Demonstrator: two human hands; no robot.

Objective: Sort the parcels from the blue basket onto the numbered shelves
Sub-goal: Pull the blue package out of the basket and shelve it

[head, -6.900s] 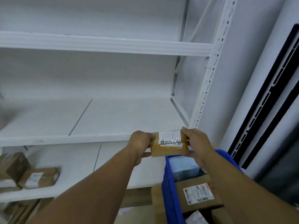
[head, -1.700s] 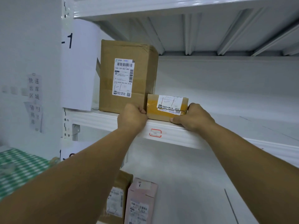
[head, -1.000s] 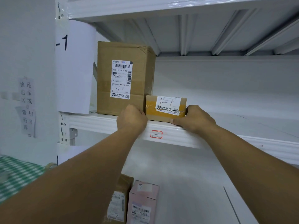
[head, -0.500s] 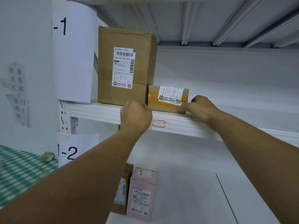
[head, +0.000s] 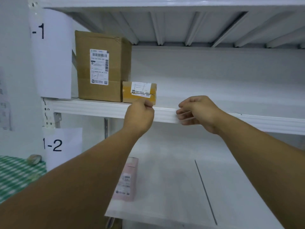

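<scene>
Small parcel (head: 139, 92) now sits on the upper shelf (head: 92, 107), pressed against the right side of the tall box (head: 102, 70), label facing out, at the front edge. Half a second ago both hands were at its ends; now both are off it.

Left hand (head: 140, 116) is in front of the shelf rim, below and right of the tall box. Its fingers are clenched and grasp nothing visible. Its knuckles overlap the small parcel's lower edge, and I cannot tell if they touch it. Right hand (head: 197, 111) is further right of the tall box and well apart from the small parcel. Its fingers are loosely curled, motion-blurred and holding nothing — released.

The "-1" sheet (head: 51, 63) hangs just left of the tall box, so this is probably the level marked 1-1. The "1-2" sheet (head: 64, 146) is below and left of the tall box, marking the lower shelf (head: 173, 179). A pink parcel (head: 127, 179) stands there, below the tall box, partly hidden by the left forearm.

Judgement: the placement of this parcel looks done — it rests square and stable, with no overhang seen. The blue basket is out of view. The likely next step is to go back to it for another parcel. How many are left cannot be told from here.
</scene>
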